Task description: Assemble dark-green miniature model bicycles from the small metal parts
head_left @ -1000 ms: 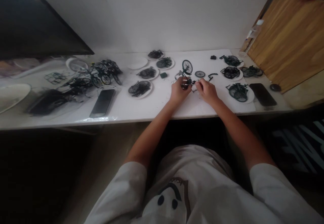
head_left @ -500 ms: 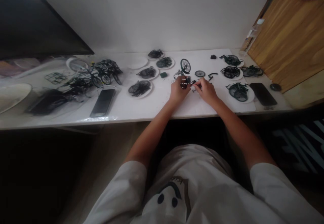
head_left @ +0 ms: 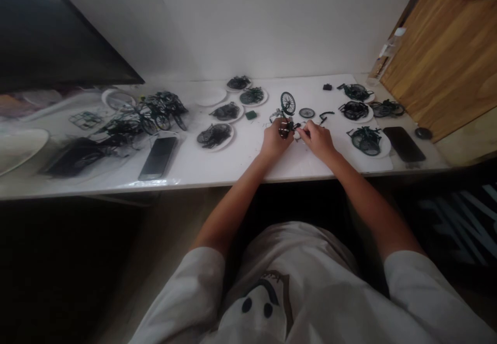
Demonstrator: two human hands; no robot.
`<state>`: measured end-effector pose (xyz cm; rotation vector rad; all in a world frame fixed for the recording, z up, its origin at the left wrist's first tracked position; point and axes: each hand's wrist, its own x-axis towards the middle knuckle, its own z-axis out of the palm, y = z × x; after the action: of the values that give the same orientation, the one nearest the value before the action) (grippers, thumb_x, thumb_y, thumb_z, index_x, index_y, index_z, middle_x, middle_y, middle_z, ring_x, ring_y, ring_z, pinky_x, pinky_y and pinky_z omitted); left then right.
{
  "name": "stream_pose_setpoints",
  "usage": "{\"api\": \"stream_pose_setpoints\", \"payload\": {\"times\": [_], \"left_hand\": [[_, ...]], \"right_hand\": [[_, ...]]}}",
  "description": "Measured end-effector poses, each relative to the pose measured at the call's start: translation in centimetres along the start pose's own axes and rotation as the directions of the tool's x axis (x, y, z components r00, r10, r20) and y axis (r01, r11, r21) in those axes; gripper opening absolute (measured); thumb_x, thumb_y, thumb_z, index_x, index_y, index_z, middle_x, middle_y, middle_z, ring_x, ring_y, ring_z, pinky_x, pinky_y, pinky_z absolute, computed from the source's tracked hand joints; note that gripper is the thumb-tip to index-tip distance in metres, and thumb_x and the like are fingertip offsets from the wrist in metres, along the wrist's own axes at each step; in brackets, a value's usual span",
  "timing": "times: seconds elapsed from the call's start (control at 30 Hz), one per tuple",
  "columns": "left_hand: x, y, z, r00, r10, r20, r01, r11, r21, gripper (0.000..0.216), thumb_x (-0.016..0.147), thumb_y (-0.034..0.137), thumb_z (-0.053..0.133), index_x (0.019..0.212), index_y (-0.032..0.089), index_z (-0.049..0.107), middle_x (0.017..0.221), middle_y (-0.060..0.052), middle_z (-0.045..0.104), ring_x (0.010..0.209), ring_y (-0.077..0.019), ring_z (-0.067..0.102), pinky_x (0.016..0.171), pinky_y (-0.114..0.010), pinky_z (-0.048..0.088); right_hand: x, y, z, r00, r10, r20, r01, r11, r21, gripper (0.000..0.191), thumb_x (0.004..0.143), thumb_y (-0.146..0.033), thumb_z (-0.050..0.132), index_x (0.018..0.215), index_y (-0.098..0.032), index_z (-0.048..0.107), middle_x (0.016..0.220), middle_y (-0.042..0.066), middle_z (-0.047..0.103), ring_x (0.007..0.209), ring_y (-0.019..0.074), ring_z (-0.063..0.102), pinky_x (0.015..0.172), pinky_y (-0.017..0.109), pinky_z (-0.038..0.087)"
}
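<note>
My left hand (head_left: 276,139) is closed around a partly built model bicycle (head_left: 288,104), whose one spoked wheel stands up beyond my fingers. Beside it, my right hand (head_left: 316,138) has thumb and forefinger pinched at the near side of the bicycle frame. Whatever those fingertips grip is too small to make out. A loose spoked wheel (head_left: 306,113) lies flat just past my right hand. To its right rests a thin dark bicycle part (head_left: 326,116).
White plates of dark bicycle parts stand left (head_left: 232,132) and right (head_left: 384,144). Finished model bicycles (head_left: 165,110) crowd the left side, near a phone (head_left: 158,158). Another phone (head_left: 404,144), a bottle (head_left: 388,54) and a wooden board (head_left: 446,59) are at right. A small green piece (head_left: 251,115) lies centrally.
The model bicycle has shifted slightly to the right in my left hand, its upright wheel with it. My right fingers have moved only a little at the frame.
</note>
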<state>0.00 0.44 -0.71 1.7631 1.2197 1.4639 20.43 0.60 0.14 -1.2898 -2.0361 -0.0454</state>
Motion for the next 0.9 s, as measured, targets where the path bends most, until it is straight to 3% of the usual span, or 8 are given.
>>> {"api": "stream_pose_setpoints", "payload": {"times": [0.23, 0.4, 0.53, 0.9], "left_hand": [[0.0, 0.6, -0.1, 1.0, 0.004, 0.01, -0.004, 1.0, 0.016, 0.037, 0.088, 0.017, 0.083, 0.122, 0.023, 0.07, 0.107, -0.007, 0.086, 0.083, -0.0161, 0.082, 0.074, -0.027, 0.067], [0.1, 1.1, -0.3, 0.999, 0.012, -0.043, -0.01, 0.999, 0.042, 0.039, 0.087, 0.011, 0.082, 0.122, 0.024, 0.07, 0.108, -0.007, 0.086, 0.079, -0.0155, 0.079, 0.075, -0.029, 0.065], [0.1, 1.3, -0.7, 0.999, -0.009, -0.052, 0.013, 0.997, 0.08, 0.039, 0.084, 0.008, 0.081, 0.119, 0.023, 0.071, 0.103, -0.005, 0.086, 0.077, -0.0163, 0.077, 0.075, -0.03, 0.064], [0.1, 1.2, -0.9, 0.999, -0.015, -0.042, 0.019, 0.995, 0.097, 0.038, 0.083, 0.009, 0.082, 0.117, 0.023, 0.072, 0.097, -0.004, 0.084, 0.074, -0.0162, 0.075, 0.073, -0.03, 0.06]], "right_hand": [[-0.2, -0.4, -0.3, 0.999, 0.028, -0.017, -0.028, 0.999, 0.016, 0.044, 0.117, -0.06, 0.047, 0.091, -0.027, 0.059, 0.078, 0.006, 0.073, 0.071, 0.0231, 0.066, 0.065, 0.034, 0.037], [-0.5, -0.6, -0.2, 1.0, 0.011, -0.016, -0.009, 0.989, 0.145, 0.024, 0.11, -0.05, 0.063, 0.113, -0.026, 0.064, 0.098, 0.007, 0.08, 0.084, 0.024, 0.072, 0.073, 0.035, 0.049], [-0.5, -0.2, 0.4, 0.998, -0.01, 0.063, -0.002, 0.985, 0.175, 0.016, 0.11, -0.041, 0.065, 0.114, -0.025, 0.062, 0.107, 0.011, 0.082, 0.09, 0.0261, 0.076, 0.076, 0.037, 0.052], [-0.2, 0.1, -0.1, 0.994, -0.002, 0.106, -0.011, 0.992, 0.124, 0.021, 0.114, -0.045, 0.064, 0.113, -0.024, 0.065, 0.107, 0.013, 0.086, 0.089, 0.0277, 0.079, 0.073, 0.034, 0.048]]}}
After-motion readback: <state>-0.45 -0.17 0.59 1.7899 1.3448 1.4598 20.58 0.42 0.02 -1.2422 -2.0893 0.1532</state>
